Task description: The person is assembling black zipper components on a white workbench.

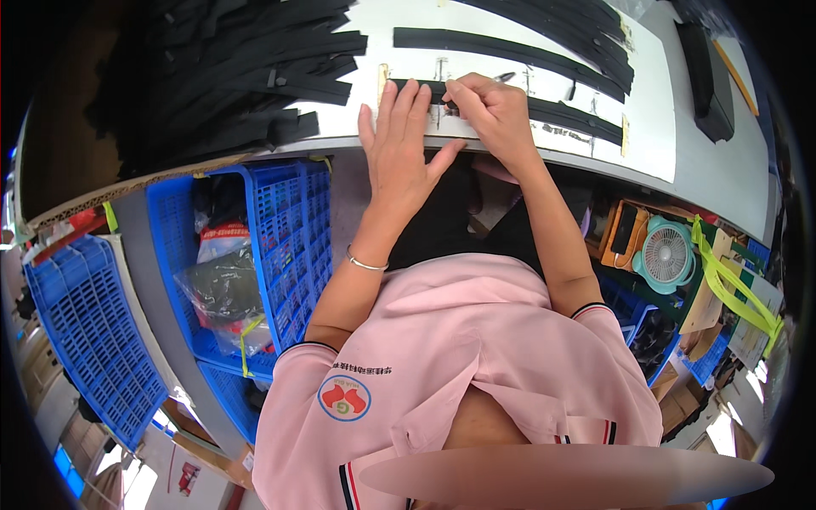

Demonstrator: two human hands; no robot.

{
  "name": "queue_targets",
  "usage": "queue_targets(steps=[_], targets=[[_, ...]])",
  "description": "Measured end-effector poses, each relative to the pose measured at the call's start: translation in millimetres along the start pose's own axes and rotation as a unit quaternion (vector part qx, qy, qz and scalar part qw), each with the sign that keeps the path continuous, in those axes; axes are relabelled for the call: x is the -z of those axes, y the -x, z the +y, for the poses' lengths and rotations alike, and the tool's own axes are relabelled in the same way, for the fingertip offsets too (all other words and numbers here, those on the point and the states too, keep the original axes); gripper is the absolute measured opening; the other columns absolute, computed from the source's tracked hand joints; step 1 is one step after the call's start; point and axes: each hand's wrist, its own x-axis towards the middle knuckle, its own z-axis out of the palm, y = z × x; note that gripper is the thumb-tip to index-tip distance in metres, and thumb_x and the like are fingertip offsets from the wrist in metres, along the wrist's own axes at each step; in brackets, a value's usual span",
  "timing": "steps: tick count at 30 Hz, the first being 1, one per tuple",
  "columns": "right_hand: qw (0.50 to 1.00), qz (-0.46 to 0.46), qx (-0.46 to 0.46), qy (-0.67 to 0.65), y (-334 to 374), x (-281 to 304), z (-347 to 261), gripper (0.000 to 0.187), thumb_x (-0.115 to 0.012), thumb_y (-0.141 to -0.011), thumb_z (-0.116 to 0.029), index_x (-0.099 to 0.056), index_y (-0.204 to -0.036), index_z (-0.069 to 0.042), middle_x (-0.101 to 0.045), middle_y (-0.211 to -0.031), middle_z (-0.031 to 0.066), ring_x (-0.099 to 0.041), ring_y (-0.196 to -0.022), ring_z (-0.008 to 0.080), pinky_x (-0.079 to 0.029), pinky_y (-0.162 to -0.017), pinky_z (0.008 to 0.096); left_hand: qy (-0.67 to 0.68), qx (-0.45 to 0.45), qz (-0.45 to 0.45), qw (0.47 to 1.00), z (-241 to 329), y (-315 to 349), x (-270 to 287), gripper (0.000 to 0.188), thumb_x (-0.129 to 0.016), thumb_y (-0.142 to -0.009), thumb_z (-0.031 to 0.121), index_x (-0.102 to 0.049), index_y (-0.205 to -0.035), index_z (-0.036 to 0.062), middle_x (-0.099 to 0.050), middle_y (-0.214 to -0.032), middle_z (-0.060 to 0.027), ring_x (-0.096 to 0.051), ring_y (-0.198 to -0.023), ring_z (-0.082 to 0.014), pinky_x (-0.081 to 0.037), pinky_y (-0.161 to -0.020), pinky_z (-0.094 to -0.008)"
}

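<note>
A narrow black fabric strip (574,119) lies lengthwise on a white board (650,127) near the table's front edge. My left hand (399,127) presses flat on the strip's left end, fingers stretched out and thumb spread. Just right of it, my right hand (495,115) is closed in a pinch over the strip. From behind its knuckles sticks the dark end of a slim pen-like tool (506,76); its tip is hidden by the fingers. Dark lines and smudges mark the board around the strip. Farther back, another black strip (510,51) lies roughly parallel.
Many black strips (229,76) are heaped at the left on cardboard, with more strips (565,25) at the back right. A black case (705,81) lies far right. Below the table are blue plastic crates (293,246), and a teal fan (667,253) stands at the right.
</note>
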Motion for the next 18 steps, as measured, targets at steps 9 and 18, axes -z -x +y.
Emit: queue_targets(steps=[9,18], targets=[[0.976,0.213,-0.023,0.030,20,67,30,0.023,-0.067,-0.099,-0.018,-0.077,-0.088,-0.001,-0.064,-0.063,-0.0014,-0.052,-0.058,0.0018,-0.041,-0.054,0.0217,-0.015,-0.013,0.004,1.000,1,0,2,0.076,-0.081,-0.085,0.037,-0.052,-0.145,0.0023,-0.050,-0.152,-0.0144,-0.038,-0.148,-0.0365,-0.016,-0.121,-0.0588],[0.981,0.176,-0.042,0.077,23,68,35,0.023,-0.066,-0.101,-0.019,-0.077,-0.094,-0.001,-0.067,-0.070,0.0008,-0.058,-0.065,0.0047,-0.044,-0.060,0.0213,-0.024,-0.013,-0.021,0.999,28,-11,-2,0.079,-0.077,-0.088,0.043,-0.048,-0.151,0.0050,-0.045,-0.158,-0.0157,-0.033,-0.151,-0.0370,-0.012,-0.121,-0.0635]])
